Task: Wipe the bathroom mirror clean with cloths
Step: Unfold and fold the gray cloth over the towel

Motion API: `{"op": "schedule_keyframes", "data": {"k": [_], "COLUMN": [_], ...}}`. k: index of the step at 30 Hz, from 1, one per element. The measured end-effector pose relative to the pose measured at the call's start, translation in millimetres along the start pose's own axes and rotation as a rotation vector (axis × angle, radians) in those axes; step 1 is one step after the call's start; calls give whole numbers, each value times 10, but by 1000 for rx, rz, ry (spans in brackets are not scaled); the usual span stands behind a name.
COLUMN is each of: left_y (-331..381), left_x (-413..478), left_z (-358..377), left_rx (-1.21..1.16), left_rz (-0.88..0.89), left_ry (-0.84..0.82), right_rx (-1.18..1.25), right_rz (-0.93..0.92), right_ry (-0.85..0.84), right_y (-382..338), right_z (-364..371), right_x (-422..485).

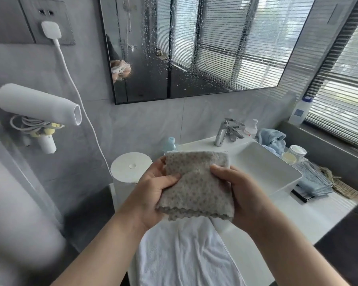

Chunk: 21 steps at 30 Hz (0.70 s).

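A folded grey dotted cloth (196,182) is held in front of me above the counter. My left hand (153,188) grips its left edge with the thumb on top. My right hand (238,193) grips its right edge, thumb pressed onto the fabric. The black-framed mirror (194,48) hangs on the wall above, speckled with water drops down its middle. A white towel (184,250) lies draped over the counter's front edge, below the cloth.
A white basin (265,168) with a chrome faucet (225,131) sits to the right. Bottles, jars, a blue towel (273,139) and folded cloths crowd the far right. A white hair dryer (37,104) hangs at left with its cord; a white round bin (130,168) stands below.
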State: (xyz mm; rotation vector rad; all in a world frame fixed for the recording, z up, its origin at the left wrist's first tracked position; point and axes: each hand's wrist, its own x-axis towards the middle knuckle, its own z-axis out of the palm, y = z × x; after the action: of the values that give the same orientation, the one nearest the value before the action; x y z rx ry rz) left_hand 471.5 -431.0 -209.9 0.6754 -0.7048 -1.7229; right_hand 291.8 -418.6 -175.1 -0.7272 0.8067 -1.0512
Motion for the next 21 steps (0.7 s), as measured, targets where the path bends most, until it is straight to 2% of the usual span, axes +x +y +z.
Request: {"op": "schedule_keyframes", "data": {"k": [4, 7, 10, 12, 21], "left_y": [-51, -40, 7, 95, 815], "left_x": [-19, -12, -27, -79, -172], "left_z": [105, 124, 46, -13, -240], "left_rx": [108, 169, 388, 512, 1054], "left_rz": [61, 82, 129, 189, 502], "left_ry": [55, 159, 314, 361, 348], "right_rx": [0, 69, 119, 159, 268], "right_rz": [61, 65, 27, 4, -85], "right_ry": [-26, 28, 54, 64, 61], "right_y": [38, 31, -29, -91, -104], "right_z": [-34, -69, -57, -9, 449], "right_x": [-10, 23, 108, 153, 383]}}
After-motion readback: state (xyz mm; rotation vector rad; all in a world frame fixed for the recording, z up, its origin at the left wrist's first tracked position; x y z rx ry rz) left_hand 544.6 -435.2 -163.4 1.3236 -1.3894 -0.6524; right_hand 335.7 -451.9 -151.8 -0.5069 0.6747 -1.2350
